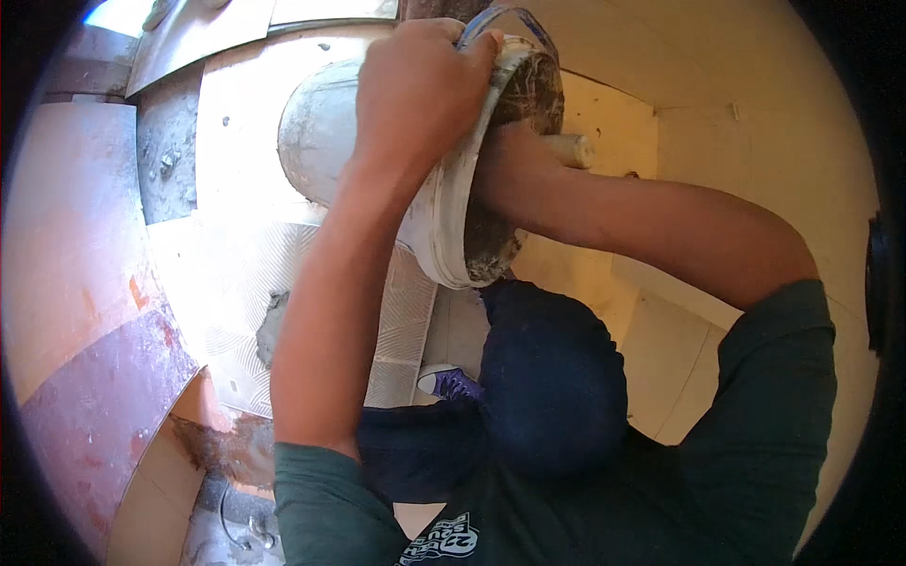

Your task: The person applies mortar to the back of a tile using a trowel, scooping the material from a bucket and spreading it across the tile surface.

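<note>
A white plastic bucket, smeared grey with what looks like mortar, is tipped on its side with its mouth toward the right. My left hand grips it at the rim, close to the blue bail handle. Inside the mouth is my right hand, its fingers mostly hidden by the forearm and bucket wall. Beside that hand sticks out the rounded end of a pale tool handle; the rest of the tool is out of sight. Dark grey residue coats the bucket's inner wall.
On the left lies a white patterned tile with a grey mortar patch. A purplish stained panel curves toward the lower left, near a metal tap. My purple shoe is below the bucket. Beige tiled wall stands right.
</note>
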Demonstrator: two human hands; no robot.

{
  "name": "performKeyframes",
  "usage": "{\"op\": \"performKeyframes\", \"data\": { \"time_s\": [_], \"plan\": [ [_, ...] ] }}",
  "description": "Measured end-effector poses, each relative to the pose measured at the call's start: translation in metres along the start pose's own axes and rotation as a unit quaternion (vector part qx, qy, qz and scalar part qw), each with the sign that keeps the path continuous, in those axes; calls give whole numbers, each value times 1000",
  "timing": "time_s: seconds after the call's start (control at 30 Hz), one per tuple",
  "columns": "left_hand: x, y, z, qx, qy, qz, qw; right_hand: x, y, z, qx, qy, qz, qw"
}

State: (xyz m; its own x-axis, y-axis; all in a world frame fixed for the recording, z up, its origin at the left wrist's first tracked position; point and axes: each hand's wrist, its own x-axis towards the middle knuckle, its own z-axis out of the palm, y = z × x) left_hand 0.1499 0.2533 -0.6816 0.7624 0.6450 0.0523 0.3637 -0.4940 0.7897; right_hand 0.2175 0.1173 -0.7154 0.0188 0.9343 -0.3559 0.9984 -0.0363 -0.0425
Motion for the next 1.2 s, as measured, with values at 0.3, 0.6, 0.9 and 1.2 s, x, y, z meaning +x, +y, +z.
{"op": "performKeyframes", "data": {
  "time_s": [0.3,0.6,0.9,1.2],
  "plan": [
    [-1,13,34,49,27,63,996,-35,47,-49,-75,-106,106,986],
    [-32,30,49,17,21,30,999,12,61,23,50,33,5,998],
    [-39,11,4,0,17,36,999,16,46,5,79,-45,-34,995],
    [-57,10,-19,-36,7,-20,999,-3,53,71,29,-5,-106,994]
  ]
}}
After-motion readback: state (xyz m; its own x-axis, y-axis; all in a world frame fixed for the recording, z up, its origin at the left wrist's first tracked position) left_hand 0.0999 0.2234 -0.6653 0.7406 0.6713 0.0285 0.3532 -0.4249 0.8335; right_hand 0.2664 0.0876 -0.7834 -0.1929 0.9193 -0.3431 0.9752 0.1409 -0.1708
